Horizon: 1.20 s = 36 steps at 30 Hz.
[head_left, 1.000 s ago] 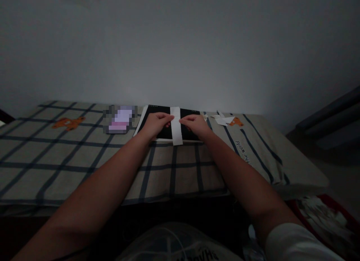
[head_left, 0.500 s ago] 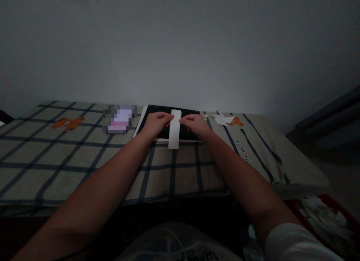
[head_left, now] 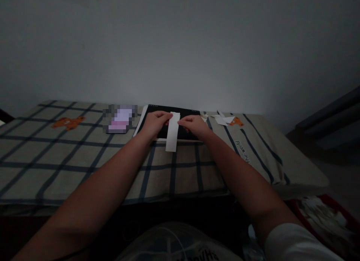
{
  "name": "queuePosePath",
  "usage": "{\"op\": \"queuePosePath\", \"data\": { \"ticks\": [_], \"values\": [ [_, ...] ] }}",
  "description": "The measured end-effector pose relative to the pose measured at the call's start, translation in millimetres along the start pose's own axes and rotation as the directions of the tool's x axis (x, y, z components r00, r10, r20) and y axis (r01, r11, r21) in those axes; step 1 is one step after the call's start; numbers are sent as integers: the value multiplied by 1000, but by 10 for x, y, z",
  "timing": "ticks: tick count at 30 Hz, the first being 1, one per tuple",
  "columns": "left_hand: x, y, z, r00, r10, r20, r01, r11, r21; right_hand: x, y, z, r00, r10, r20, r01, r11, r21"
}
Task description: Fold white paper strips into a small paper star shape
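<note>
A long white paper strip (head_left: 172,135) stands out between my two hands, its lower end reaching past the front edge of a black flat board or folder (head_left: 184,111). My left hand (head_left: 156,122) pinches the strip's left edge close to its top. On the opposite edge, slightly lower, the thumb and fingertips of my right hand (head_left: 195,125) are closed on the same paper. White sheets show along the left and front edges of the black board, beneath it.
The board lies on a checked cloth (head_left: 84,156) against a grey wall (head_left: 180,47). A phone-like device with a blurred screen (head_left: 119,119) lies to the left. Folded white paper pieces (head_left: 223,119) rest at the right, beside an orange bear print (head_left: 237,121).
The strip has shifted slightly left and down, and its lower end now slants more to the left. Both hands keep their pinch; the right hand has moved slightly left.
</note>
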State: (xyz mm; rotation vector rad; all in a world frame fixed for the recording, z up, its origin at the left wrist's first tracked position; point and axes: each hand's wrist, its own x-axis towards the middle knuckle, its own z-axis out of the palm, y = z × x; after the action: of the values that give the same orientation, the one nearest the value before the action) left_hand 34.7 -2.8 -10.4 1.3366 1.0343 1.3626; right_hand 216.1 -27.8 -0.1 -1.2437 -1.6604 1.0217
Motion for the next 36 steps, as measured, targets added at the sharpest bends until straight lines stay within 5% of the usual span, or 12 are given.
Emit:
{"op": "queuePosePath", "data": {
  "ticks": [17,36],
  "values": [
    [-4,2,17,1000,24,-7,-24,1000,13,35,39,25,998,22,-66,-14,994,112],
    [-124,56,36,977,-84,194,0,918,397,142,112,-59,895,85,-438,65,946,316]
  ]
}}
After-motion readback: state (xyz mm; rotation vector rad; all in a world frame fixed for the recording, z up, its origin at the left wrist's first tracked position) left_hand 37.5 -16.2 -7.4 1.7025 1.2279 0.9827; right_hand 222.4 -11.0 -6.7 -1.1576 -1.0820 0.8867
